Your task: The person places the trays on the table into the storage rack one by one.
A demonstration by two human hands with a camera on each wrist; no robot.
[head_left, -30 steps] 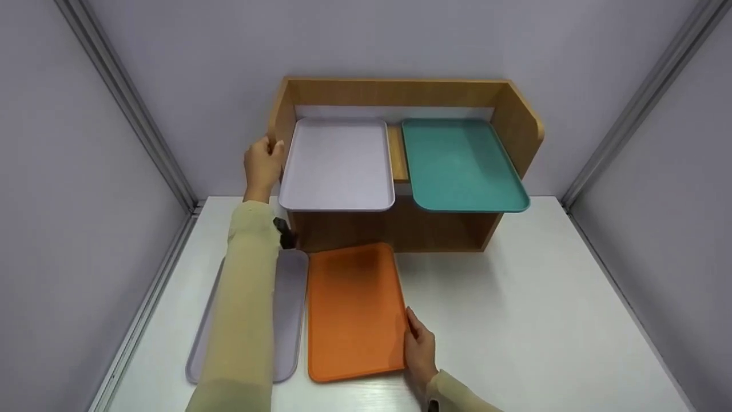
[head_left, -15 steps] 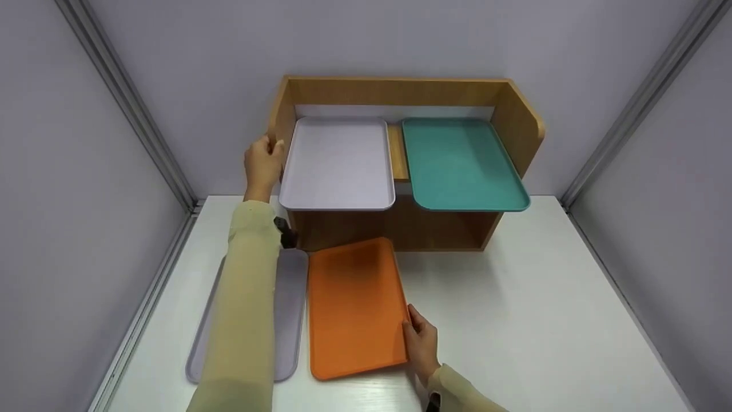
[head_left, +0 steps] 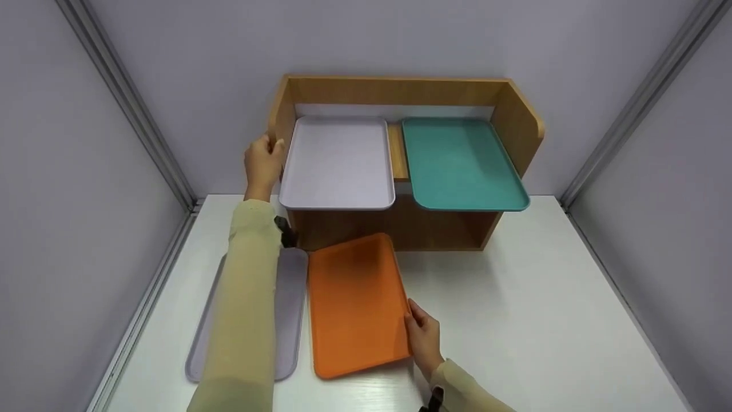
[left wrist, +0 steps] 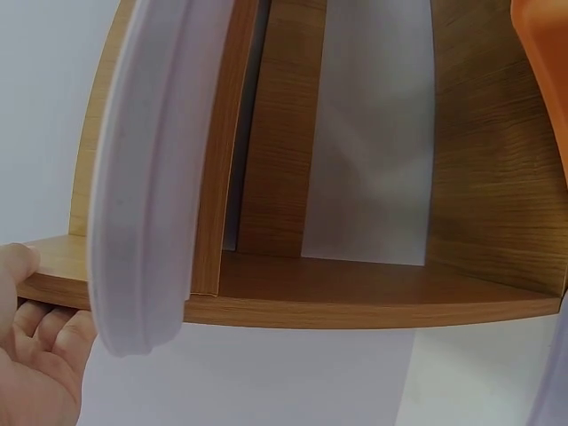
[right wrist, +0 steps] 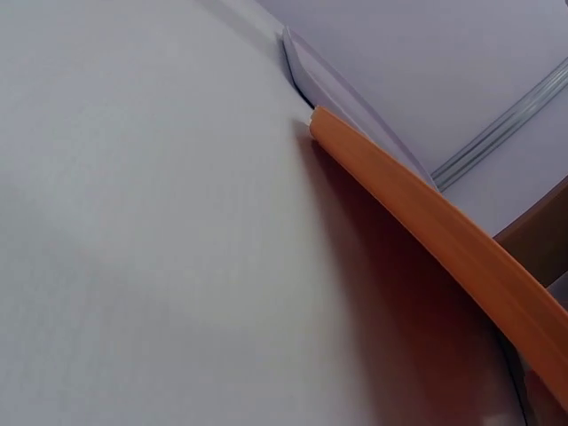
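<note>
My right hand point(head_left: 423, 335) grips the right edge of an orange tray point(head_left: 354, 303), which lies lengthways on the white table point(head_left: 514, 320), its far end at the foot of a wooden shelf point(head_left: 400, 91). The right wrist view shows the orange tray's rim point(right wrist: 426, 222) raised off the table point(right wrist: 133, 222). My left hand point(head_left: 263, 163) holds the shelf's left side panel, fingers curled round its edge. In the left wrist view those fingers point(left wrist: 31, 355) sit under the panel point(left wrist: 355, 297), beside a lavender tray's rim point(left wrist: 146, 177).
The lavender tray point(head_left: 337, 163) and a teal tray point(head_left: 460, 163) lie side by side on the shelf's top, overhanging its front. A grey tray point(head_left: 289, 309) lies on the table left of the orange one, partly under my left sleeve. Grey walls close in on three sides.
The orange tray has slid a little toward the shelf and its right edge has risen in my right hand. The left hand has stayed on the shelf.
</note>
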